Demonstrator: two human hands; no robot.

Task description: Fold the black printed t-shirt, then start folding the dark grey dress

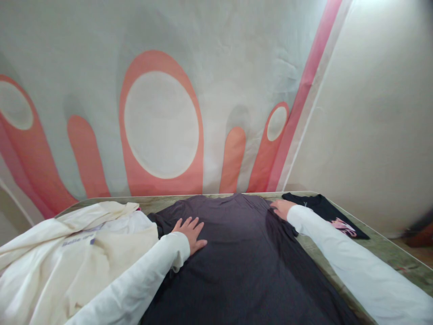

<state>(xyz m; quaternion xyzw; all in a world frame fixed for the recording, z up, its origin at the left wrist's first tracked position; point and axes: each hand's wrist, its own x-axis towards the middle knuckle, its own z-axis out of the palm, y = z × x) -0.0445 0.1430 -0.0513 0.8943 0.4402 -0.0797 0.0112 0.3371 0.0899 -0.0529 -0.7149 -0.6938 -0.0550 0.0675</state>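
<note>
1. Dark grey shirt (243,253) lies spread flat on the tabletop (382,247), centre.
2. Left hand (190,232): grip spread, palm flat on the shirt's left side.
3. Right hand (282,208): on the shirt's far right edge; whether its grip pinches fabric cannot be told.
4. Cream garment (84,243) left; black garment (324,210) right.

I log one dark grey T-shirt (243,253): plain, spread flat along the table's (385,248) middle, top at the far edge, cloth smooth except creases at its far right shoulder.
</note>
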